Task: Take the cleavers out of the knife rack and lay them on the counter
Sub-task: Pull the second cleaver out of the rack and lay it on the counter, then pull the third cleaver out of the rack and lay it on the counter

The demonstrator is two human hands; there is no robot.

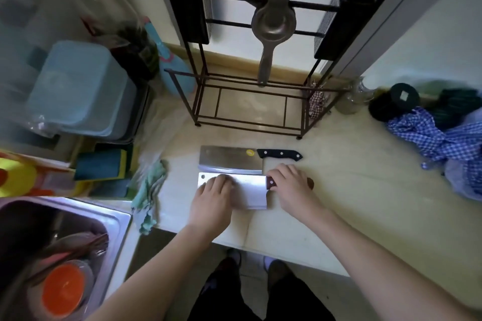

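A: Cleavers, where?

B: Both flat on the counter [352, 190], dead centre of frame, well clear of the knife rack [250, 101], which stands at 12 o'clock behind them. Black-handled cleaver [230, 160] is the far one, blade to 9 o'clock, handle to 3. Wood-handled cleaver [250, 191] lies just this side of it, parallel, same heading, blade edges near touching.

A: Hands?

B: Left hand [212, 202] palm down on the near blade, fingers together and flat, pressing, not gripping. Right hand [292, 185] is curled over the reddish handle, fingers wrapped on it; only the riveted bolster and the butt end show either side of the hand.

A: Rack contents?

B: Lower shelf looks bare. A metal citrus squeezer [272, 26] hangs off a crossbar up top. Dark panels either side, can't tell what they are.

A: Surroundings, quick.

B: Sink [109, 212] at 8 o'clock with an orange bowl [64, 290] in it. Teal rag [148, 195] at 9, beside the blades. Sponges [101, 164] and a blue lidded tub [78, 86] at 10. Blue checked cloth [438, 138] at 3, dark round lids [401, 98] at 2.
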